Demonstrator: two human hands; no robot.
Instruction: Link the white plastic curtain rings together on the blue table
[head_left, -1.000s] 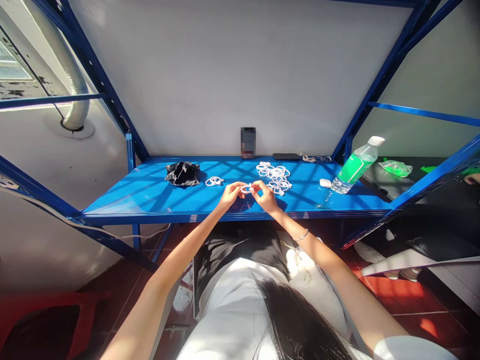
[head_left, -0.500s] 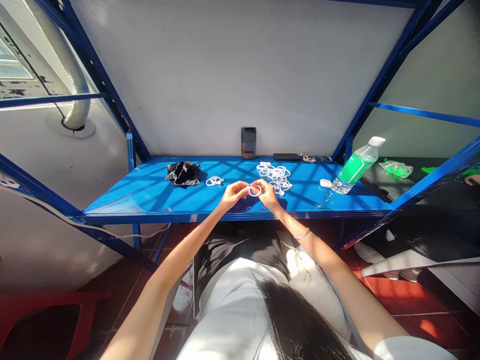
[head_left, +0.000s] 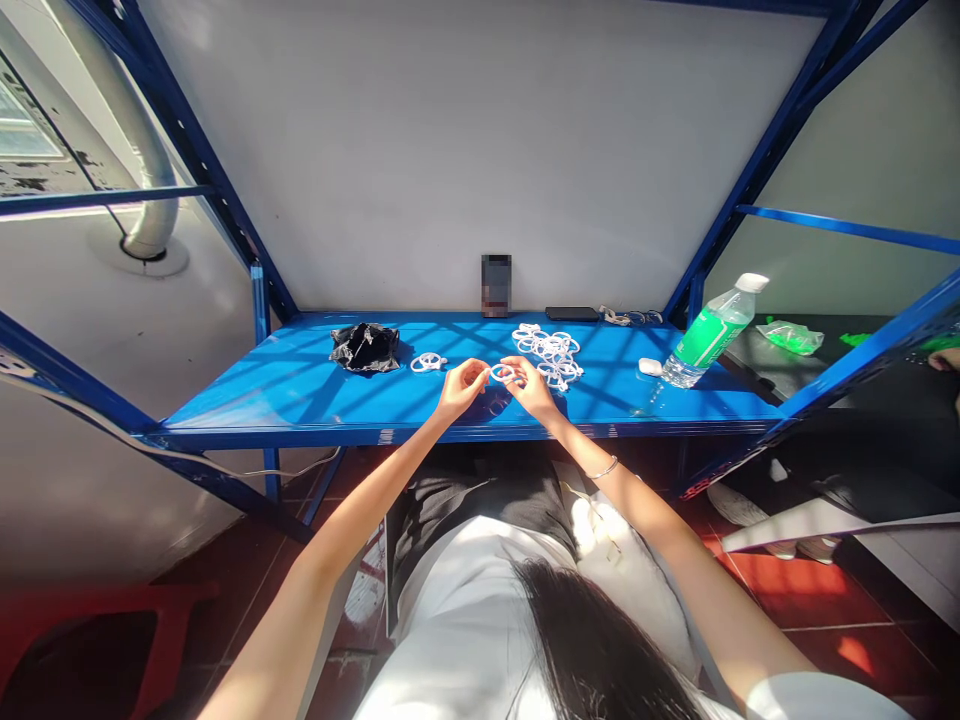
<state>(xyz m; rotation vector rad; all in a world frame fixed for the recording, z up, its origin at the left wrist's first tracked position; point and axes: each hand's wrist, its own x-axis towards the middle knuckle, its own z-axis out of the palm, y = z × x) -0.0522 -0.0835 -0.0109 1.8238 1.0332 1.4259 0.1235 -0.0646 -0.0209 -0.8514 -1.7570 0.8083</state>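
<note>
My left hand and my right hand meet over the front middle of the blue shelf. Both pinch a small white ring between their fingertips, one hand on each side of it. A heap of several white rings lies just behind my right hand. A smaller cluster of white rings lies to the left of my left hand.
A crumpled black bag sits at the left. A phone leans on the back wall, with a dark flat device and a cable beside it. A green-labelled water bottle and a small white case stand right.
Both hands have kept hold of the white ring and shifted slightly back and up over the shelf, turning the ring between the fingertips.
</note>
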